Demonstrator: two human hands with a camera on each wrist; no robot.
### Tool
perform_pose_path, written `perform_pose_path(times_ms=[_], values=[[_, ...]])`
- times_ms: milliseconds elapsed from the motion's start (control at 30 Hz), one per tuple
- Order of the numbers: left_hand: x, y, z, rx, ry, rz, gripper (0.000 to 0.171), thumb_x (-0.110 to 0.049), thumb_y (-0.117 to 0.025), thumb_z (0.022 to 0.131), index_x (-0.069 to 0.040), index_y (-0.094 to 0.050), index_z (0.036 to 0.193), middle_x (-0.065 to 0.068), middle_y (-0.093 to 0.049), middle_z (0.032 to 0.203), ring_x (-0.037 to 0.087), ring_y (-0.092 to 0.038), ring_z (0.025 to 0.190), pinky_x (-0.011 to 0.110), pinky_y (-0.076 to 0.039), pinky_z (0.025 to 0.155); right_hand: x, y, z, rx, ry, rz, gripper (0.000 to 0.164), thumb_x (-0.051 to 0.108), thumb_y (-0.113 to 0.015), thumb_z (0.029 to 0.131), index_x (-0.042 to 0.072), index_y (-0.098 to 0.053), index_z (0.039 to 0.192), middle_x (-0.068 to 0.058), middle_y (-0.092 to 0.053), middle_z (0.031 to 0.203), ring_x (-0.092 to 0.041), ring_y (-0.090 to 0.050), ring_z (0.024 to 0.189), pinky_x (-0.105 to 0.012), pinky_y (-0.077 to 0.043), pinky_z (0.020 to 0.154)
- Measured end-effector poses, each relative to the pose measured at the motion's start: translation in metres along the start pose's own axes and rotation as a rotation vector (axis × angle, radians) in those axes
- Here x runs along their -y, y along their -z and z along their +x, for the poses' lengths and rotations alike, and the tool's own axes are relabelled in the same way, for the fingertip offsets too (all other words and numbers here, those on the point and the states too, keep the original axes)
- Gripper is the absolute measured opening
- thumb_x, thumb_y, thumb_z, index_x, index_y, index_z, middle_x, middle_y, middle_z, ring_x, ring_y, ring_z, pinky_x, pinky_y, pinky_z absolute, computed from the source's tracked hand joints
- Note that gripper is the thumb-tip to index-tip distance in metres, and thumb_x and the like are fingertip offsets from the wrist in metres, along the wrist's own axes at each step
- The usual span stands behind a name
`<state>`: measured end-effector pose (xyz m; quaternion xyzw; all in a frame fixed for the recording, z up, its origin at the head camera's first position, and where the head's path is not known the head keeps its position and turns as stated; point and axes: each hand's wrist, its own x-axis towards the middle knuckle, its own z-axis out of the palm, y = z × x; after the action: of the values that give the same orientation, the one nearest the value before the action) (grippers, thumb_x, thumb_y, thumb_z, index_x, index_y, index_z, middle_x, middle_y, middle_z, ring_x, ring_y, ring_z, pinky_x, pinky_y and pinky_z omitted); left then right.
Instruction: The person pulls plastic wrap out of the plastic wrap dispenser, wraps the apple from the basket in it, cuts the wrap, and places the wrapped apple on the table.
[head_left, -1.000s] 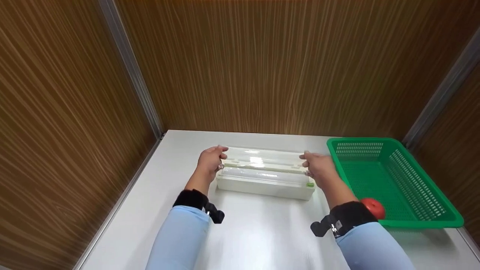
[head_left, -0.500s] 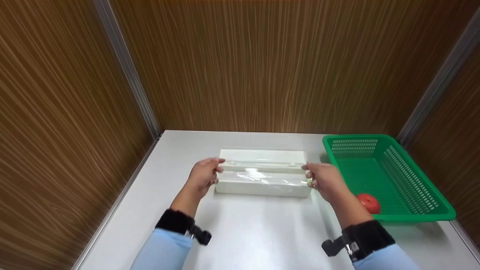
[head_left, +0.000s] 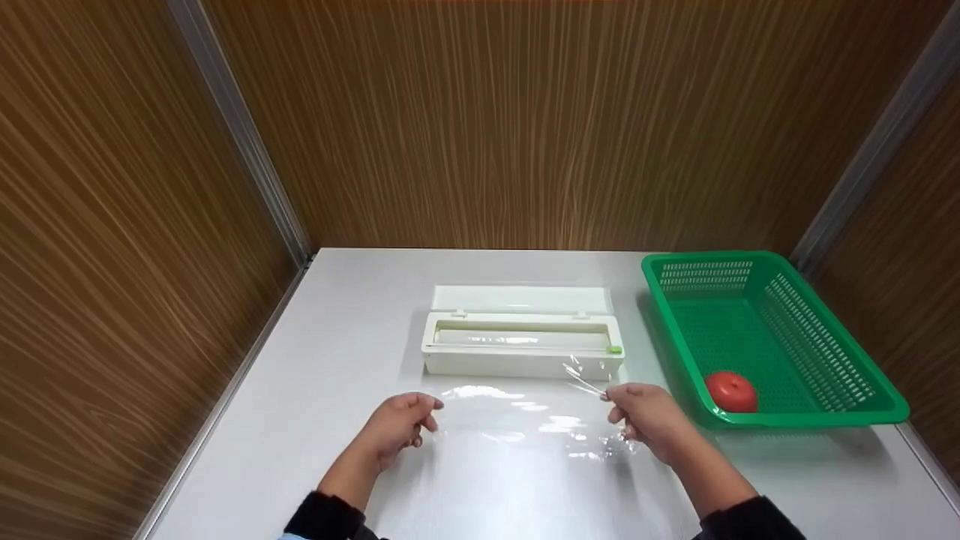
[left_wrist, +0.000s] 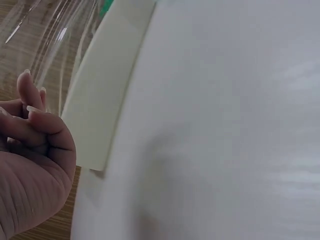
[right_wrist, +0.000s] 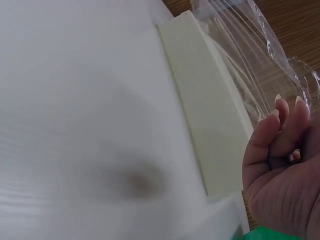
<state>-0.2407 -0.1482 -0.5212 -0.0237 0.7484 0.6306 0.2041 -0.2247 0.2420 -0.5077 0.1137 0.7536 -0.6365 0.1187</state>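
Observation:
A sheet of clear plastic wrap [head_left: 517, 409] stretches between both hands, over the table in front of a white wrap dispenser [head_left: 517, 366]. My left hand [head_left: 397, 427] pinches its left side between thumb and fingers. On the right side, my right hand [head_left: 649, 416] pinches a gathered, wrinkled edge. The dispenser's clear lid [head_left: 521, 298] is tipped back, and the roll of wrap shows inside. A green cutter slider [head_left: 615, 350] sits at the right end of the front rim. Both wrist views show curled fingers beside the wrap, with the white box behind.
To the right stands a green perforated basket [head_left: 776, 418] with a red tomato-like fruit [head_left: 731, 392] in its near left corner. The white table [head_left: 352, 300] is bounded by wood-grain panels [head_left: 480, 127] at the back and sides.
Both hands have moved from the dispenser's lid area toward the person, drawing the plastic wrap out over and past the dispenser's front. The dispenser has stayed about where it was.

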Motion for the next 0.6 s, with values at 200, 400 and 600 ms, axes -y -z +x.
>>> perform_pose_path(times_ms=[200,400,600], values=[[0.027,-0.005,0.007,-0.081,0.028,0.222,0.024,-0.024,-0.053,0.098,-0.005,-0.067,0.103,0.002,-0.064,0.080,0.012,-0.048,0.057,0.025,-0.041,0.051,-0.028,-0.011,0.009,-0.028,-0.023,-0.193,0.026,0.020,-0.056,0.095,-0.003,-0.066,0.100,-0.008,-0.059,0.073,-0.012,-0.047,0.050,-0.025,-0.041,0.047],[0.032,-0.011,0.014,-0.193,-0.049,0.513,0.015,-0.023,-0.057,0.096,-0.013,-0.067,0.093,0.000,-0.061,0.087,0.017,-0.053,0.078,0.033,-0.045,0.069,-0.040,-0.012,0.022,-0.043,0.064,-0.419,0.021,0.021,-0.059,0.093,0.005,-0.066,0.081,-0.004,-0.057,0.064,-0.016,-0.053,0.055,-0.028,-0.044,0.051],[0.029,-0.012,0.020,-0.204,-0.115,0.666,0.013,-0.022,-0.062,0.091,-0.010,-0.067,0.091,0.001,-0.062,0.087,0.019,-0.055,0.080,0.037,-0.047,0.074,-0.036,0.001,0.025,0.114,0.144,-0.556,0.025,0.031,-0.066,0.090,0.007,-0.068,0.097,-0.004,-0.064,0.080,-0.018,-0.060,0.069,-0.033,-0.047,0.060]])
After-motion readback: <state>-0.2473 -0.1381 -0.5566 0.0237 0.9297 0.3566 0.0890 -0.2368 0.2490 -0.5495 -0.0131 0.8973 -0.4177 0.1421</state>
